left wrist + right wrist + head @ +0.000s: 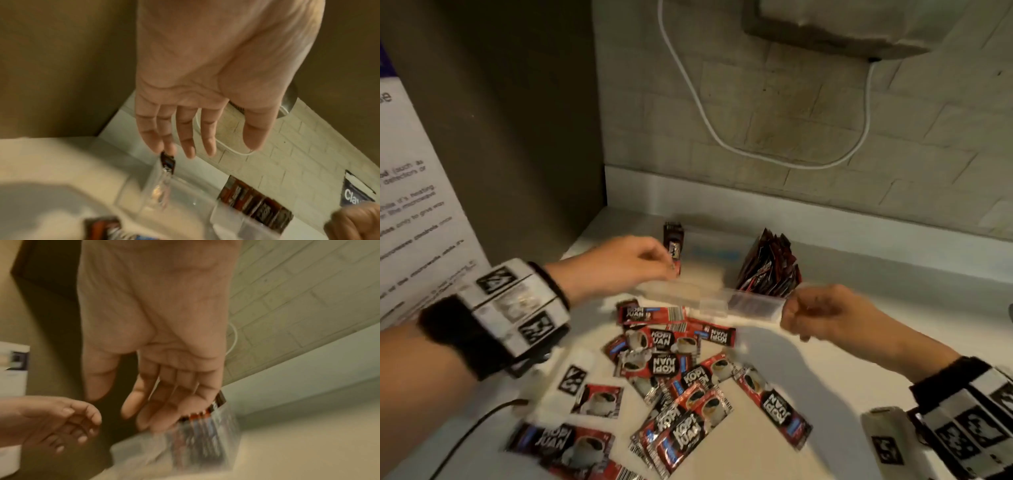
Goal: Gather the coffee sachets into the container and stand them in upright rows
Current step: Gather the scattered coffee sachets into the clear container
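Note:
A clear plastic container [709,301] stands on the white counter [859,359] near the wall. A bundle of red-and-black coffee sachets [770,267] stands upright at its right end. One sachet [673,246] stands alone at its left end. My left hand [619,263] reaches over there, fingers straight, fingertips [170,149] touching that sachet's [167,160] top, thumb apart. My right hand [818,315] is at the container's right near corner, its fingers [164,402] loosely extended against the container [205,439], which is blurred. Several loose sachets [674,363] lie flat in front.
A dark panel [517,137] and a printed notice [414,205] close off the left side. A white cable [722,137] hangs on the tiled wall behind. A black cable [469,435] and a marker tag [571,378] lie at the counter's near left.

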The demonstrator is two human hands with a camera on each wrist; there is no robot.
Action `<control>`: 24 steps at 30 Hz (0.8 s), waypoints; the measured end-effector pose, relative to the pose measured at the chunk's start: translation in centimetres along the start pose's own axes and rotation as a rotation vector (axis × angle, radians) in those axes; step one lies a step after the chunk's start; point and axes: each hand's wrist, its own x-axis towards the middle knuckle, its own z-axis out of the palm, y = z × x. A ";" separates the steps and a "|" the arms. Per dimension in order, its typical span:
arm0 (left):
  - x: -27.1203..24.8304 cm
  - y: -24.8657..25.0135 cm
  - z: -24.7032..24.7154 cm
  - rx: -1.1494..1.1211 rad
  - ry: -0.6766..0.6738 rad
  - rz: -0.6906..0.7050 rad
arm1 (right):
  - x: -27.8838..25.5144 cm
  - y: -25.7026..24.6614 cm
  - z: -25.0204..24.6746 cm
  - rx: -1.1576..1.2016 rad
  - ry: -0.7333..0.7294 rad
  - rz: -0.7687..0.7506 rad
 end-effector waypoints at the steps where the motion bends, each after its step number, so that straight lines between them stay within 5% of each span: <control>1: -1.3 -0.9 -0.2 0.066 -0.072 -0.032 | -0.5 -0.3 0.7 -0.075 -0.151 0.000; 4: -5.3 -2.5 0.2 0.386 -0.382 -0.081 | -2.4 -1.0 3.9 -0.195 -0.530 -0.043; 6: -7.5 -3.2 1.4 0.538 -0.479 -0.049 | -3.7 -1.0 6.2 -0.320 -0.613 -0.125; 13: -13.5 -5.2 6.1 0.687 -0.480 0.038 | -6.4 -1.4 11.1 -0.588 -0.689 -0.176; 24: -14.1 -5.3 9.1 0.688 -0.358 0.121 | -6.2 -2.9 13.8 -0.667 -0.514 -0.096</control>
